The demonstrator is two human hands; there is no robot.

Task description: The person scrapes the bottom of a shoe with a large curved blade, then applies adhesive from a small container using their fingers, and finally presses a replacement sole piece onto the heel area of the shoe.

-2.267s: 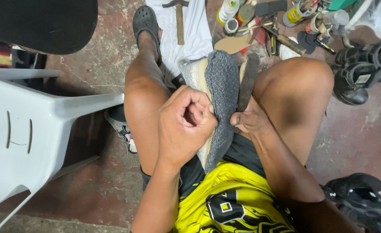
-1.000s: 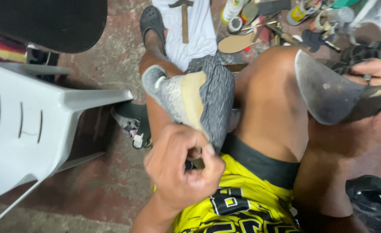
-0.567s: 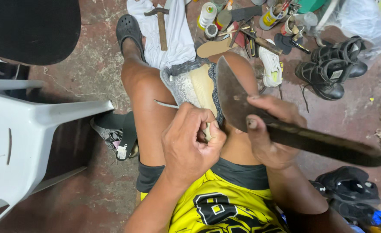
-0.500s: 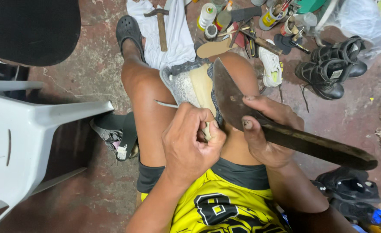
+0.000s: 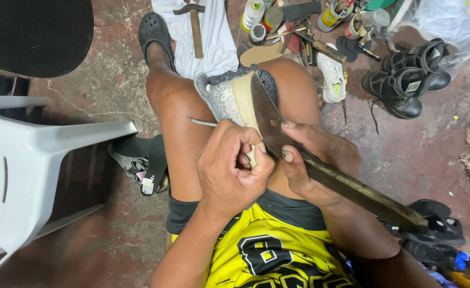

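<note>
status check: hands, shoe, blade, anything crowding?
Left hand fisted on the grey shoe clamped between the knees. Right hand grips the long dark blade, tip against the sole edge. Hammer and black boots lie apart on the floor.

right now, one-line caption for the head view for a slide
Left hand grips a grey knit shoe wedged between bare knees while the right hand presses a long dark metal blade against its cream sole.

Even, moderately bright overhead light, soft shadows, sharp focus, slight wide-angle edge stretch.
</note>
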